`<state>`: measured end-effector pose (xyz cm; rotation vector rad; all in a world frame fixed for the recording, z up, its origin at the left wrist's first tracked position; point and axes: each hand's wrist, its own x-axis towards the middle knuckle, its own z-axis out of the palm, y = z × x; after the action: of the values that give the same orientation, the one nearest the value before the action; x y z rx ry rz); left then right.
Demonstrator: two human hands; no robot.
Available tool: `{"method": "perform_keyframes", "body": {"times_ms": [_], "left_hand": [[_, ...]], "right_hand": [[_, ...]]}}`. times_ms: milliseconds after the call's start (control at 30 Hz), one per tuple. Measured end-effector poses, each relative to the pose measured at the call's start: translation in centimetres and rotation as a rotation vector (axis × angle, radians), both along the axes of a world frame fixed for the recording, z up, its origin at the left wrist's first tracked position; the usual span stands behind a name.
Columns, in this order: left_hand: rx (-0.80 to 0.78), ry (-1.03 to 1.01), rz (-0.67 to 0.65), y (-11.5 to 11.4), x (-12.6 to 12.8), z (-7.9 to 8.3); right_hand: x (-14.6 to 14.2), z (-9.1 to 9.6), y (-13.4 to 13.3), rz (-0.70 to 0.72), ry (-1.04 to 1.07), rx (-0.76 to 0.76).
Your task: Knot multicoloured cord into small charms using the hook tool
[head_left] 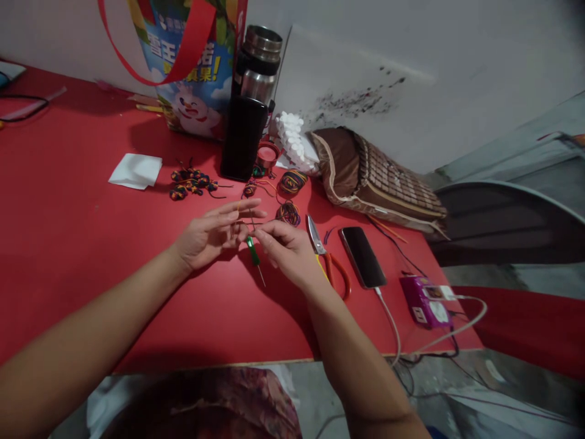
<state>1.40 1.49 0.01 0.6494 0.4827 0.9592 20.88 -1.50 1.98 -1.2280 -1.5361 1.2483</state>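
A: Start with the biggest thing. What is everything on?

B: A red table (82, 244), with a printed bag (196, 107) standing at the back and a brown bag (384, 180) lying at the right.

A: And the hands?

B: The left hand (212, 236) has its fingers stretched out and loosely parted. The right hand (289, 249) faces it, thumb and forefinger brought together in a pinch on a thin cord.

A: What lies near them?

B: Scissors (321, 249) just beside the right hand, blades pointing away from the person. A green-handled tool (253, 251) shows below the fingertips, its thin shaft pointing towards the near edge. A coil of cord (288, 213) sits just beyond the right hand.

A: Now the smallest: which way does that thin cord (252, 218) run?

B: Its long axis goes mostly away from the person, up from the right pinch and past the left fingertips. The right hand is nearer, touching its lower end.

A: So where is it relative to the fingers?

B: Between the two sets of fingertips, though blur keeps me from telling whether the left fingers grip it too
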Motion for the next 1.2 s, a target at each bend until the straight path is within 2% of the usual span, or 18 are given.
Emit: {"method": "perform_keyframes", "body": {"times_ms": [200, 333, 433, 567, 733, 800, 867, 967, 1033, 1200], "left_hand": [[-0.035, -0.046, -0.017, 0.3, -0.5, 0.0], [0.055, 0.037, -0.091, 0.0, -0.4, -0.2], [0.076, 0.139, -0.157, -0.3, 0.1, -0.5], [0.068, 0.216, -0.035, -0.5, 0.7, -0.8], [0.110, 0.323, 0.046, -0.6, 1.1, -0.9], [0.098, 0.373, 0.052, -0.8, 1.4, -0.9], [0.077, 0.382, 0.055, -0.9, 1.7, -1.0], [0.028, 0.299, 0.083, -1.0, 1.9, -1.1], [-0.016, 0.201, 0.086, -0.9, 1.9, -1.0], [-0.112, 0.008, 0.085, -0.5, 1.4, -0.8]], "right_hand": [[0.2, -0.5, 0.5, 0.039, -0.068, -0.048], [0.5, -1.1, 1.2, -0.029, -0.119, -0.033], [0.6, -1.5, 1.4, -0.131, -0.102, -0.001], [0.6, -1.5, 1.5, -0.213, 0.025, -0.081], [0.1, -1.1, 1.0, -0.182, 0.187, -0.126], [-0.2, -0.9, 0.7, -0.161, 0.151, -0.057], [-0.6, -0.9, 0.2, -0.120, 0.050, 0.073], [-1.1, -1.2, -0.4, -0.025, -0.146, 0.300], [-1.4, -1.5, -0.7, 0.028, -0.243, 0.400], [-1.4, -1.8, -0.9, 0.050, -0.326, 0.422]]}}
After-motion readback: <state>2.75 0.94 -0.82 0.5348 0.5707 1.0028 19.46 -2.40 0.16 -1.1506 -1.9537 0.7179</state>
